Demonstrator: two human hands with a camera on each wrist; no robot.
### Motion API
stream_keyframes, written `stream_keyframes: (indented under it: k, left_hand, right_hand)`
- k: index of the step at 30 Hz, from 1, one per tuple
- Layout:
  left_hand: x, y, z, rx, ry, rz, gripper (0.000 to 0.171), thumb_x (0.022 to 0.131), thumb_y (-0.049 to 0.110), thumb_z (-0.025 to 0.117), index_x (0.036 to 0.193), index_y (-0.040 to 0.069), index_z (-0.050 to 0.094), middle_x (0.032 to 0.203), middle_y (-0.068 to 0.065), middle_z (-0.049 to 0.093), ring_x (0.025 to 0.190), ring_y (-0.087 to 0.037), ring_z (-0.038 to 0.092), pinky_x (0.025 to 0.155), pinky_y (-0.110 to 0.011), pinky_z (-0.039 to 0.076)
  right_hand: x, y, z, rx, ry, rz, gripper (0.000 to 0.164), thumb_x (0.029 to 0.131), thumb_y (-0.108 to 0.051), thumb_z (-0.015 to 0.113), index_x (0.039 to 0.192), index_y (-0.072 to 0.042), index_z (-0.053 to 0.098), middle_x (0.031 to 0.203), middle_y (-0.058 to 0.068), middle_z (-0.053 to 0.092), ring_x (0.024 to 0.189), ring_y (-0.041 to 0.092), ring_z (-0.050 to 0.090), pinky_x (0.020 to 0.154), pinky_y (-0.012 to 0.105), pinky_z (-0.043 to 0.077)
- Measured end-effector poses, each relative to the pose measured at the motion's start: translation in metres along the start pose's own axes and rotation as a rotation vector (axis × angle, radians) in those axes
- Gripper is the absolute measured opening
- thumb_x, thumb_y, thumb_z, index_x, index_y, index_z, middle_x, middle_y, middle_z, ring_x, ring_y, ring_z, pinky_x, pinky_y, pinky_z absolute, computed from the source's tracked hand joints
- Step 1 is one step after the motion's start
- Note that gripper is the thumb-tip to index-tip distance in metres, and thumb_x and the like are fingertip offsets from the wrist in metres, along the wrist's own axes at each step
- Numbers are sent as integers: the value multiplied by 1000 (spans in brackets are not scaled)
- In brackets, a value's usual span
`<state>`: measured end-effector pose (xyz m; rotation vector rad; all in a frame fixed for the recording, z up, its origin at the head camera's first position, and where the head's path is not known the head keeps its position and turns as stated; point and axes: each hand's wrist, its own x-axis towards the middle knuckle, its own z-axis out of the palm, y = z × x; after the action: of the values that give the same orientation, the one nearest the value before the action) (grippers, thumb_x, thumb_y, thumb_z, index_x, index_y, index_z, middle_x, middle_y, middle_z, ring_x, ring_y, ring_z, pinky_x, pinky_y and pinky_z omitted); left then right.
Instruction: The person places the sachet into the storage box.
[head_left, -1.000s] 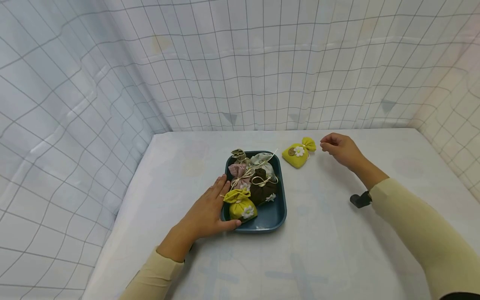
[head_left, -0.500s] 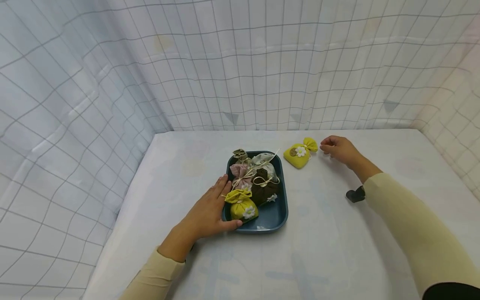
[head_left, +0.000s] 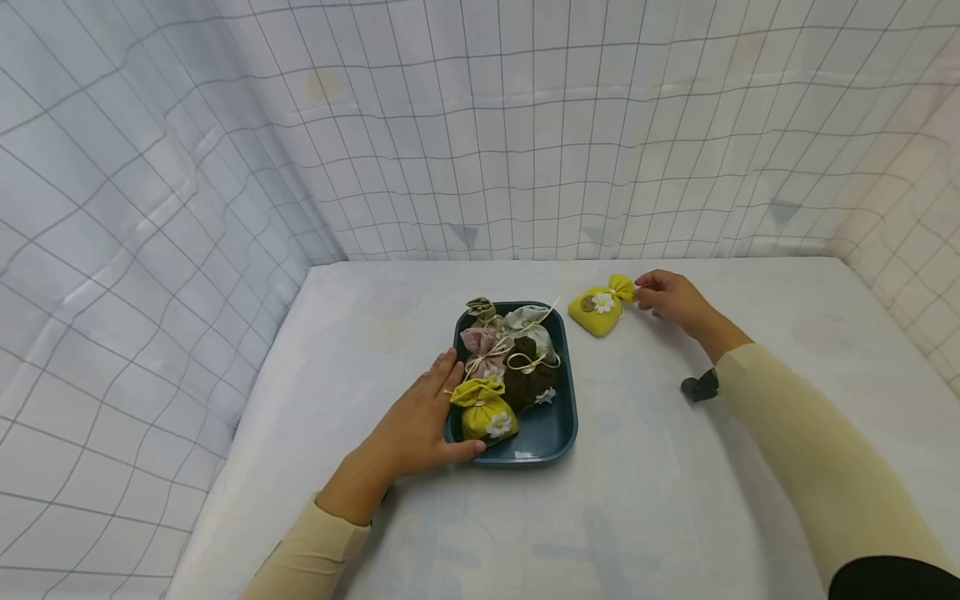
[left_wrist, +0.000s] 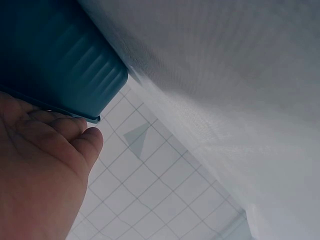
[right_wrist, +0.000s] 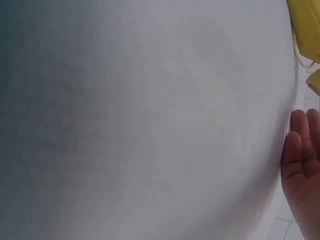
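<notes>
My left hand (head_left: 420, 425) rests on the left rim of a dark blue plastic tray (head_left: 551, 433), fingers extended and thumb along the near corner. Inside the tray, beside that thumb, sits a yellow drawstring pouch (head_left: 480, 421) with a white flower. Another yellow pouch (head_left: 596, 312), with a flower and a brown button, lies on the table beyond the tray's right side. My right hand (head_left: 678, 300) has its fingertips at this pouch's gathered top. In the right wrist view, the visible fingers (right_wrist: 295, 150) stay apart from the yellow cloth; the thumb is hidden there.
Also in the tray are a dark brown pouch (head_left: 528, 383), a pink pouch (head_left: 480, 342), a pale grey pouch (head_left: 536, 329) and an olive one (head_left: 480, 308). The white-covered table (head_left: 637, 483) is bordered by checked curtains (head_left: 517, 150) at the back and sides.
My right hand has come slightly left, closing the small gap to the loose yellow pouch's gathered top. The left hand and the tray stay as they were.
</notes>
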<state>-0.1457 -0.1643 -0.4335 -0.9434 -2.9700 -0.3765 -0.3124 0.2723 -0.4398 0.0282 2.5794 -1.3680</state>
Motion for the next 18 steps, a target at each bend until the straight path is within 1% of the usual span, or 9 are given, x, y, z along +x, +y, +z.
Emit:
stream_keyframes:
  k: [4,11,14,18]
  left_hand:
    - [0,0,-1,-1,-3,-1,112,83,74,59,156,-2,20,165,-16,6,151,-26,7,117,-47,23]
    - [-1,0,1,1,-5,-3,113,83,75,58,157,-1,19,165,-15,6,151,-26,6,117,-47,22]
    - [-1,-1,1,1,-5,-5,113,83,76,56,157,-1,19,165,-15,6,151,-25,5,117,-47,22]
    - [0,0,1,-4,-2,-5,113,83,76,57,157,0,19,165,-15,6,151,-25,6,117,-48,22]
  right_hand:
    - [-1,-4,3,39,-10,-2,42,102,-21,54,137,1,46,132,21,54,116,33,57,93,39,48]
    - [-1,-8,8,89,-27,-18,46,102,-17,56,141,3,42,134,22,50,119,34,57,90,30,52]
    - [0,-9,9,80,-20,-32,48,101,-18,58,141,2,42,138,22,46,119,33,53,93,33,50]
    - [0,-12,9,55,0,-48,46,100,-20,58,140,1,44,141,21,44,120,32,48,96,39,45]
